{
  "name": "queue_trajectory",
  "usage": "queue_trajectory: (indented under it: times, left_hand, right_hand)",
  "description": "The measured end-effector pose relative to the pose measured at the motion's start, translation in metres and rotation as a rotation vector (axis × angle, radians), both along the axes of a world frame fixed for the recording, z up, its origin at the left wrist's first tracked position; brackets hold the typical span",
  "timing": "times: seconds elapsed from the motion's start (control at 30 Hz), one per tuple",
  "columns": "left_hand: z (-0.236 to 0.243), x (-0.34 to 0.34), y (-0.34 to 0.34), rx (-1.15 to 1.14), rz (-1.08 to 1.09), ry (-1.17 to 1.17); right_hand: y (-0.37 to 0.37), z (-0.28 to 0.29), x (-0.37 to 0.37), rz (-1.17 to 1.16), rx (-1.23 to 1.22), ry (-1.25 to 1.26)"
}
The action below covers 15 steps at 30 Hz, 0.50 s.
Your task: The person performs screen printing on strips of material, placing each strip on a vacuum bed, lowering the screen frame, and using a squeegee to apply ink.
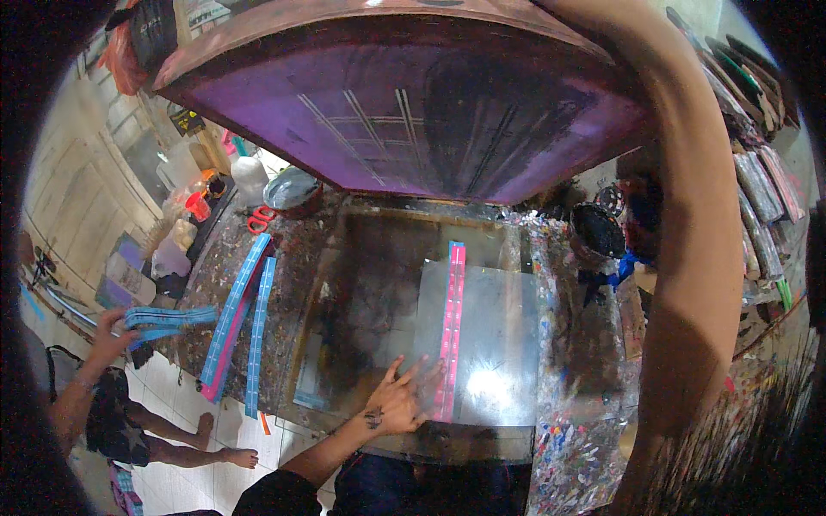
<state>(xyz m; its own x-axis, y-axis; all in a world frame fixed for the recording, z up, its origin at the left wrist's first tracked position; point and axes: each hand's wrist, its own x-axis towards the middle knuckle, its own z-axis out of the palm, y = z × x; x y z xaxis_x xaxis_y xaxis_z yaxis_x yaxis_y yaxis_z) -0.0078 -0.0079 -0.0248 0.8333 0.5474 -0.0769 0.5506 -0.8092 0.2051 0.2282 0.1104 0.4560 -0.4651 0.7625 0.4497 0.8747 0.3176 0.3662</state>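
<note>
My left hand (400, 400) is low over the work surface with its fingers spread, smeared a little by motion, and holds nothing. Just right of its fingertips lies a long pink strip (452, 335) with white marks and a blue end, set upright on a clear shiny sheet (503, 344). Above the surface, a wood-edged printing screen (370, 129) with purple mesh and pale line patterns stands tilted up. My right arm (701, 215) reaches up along its right side to the frame's upper edge; the hand itself is out of the picture.
Blue strips (262, 344) and pink ones lie at the table's left. Another person's hand (107, 331) holds a bundle of blue strips (168, 316) there. Red scissors (260, 219) and a bowl (292, 191) sit behind. A dark, ink-stained tub (600, 228) stands at right.
</note>
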Motion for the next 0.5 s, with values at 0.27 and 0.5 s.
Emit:
queue_trajectory:
  times: [0.27,0.5]
  left_hand:
    - [-0.0036,0.0093,-0.002,0.119,0.078,-0.092]
    - [-0.0102,0.0073,-0.0027,0.108,0.091,-0.108]
  right_hand:
    - [-0.0087,-0.0037,-0.0026,-0.035,0.015,0.034]
    - [-0.0018,-0.006,-0.0015,-0.022,0.108,-0.068]
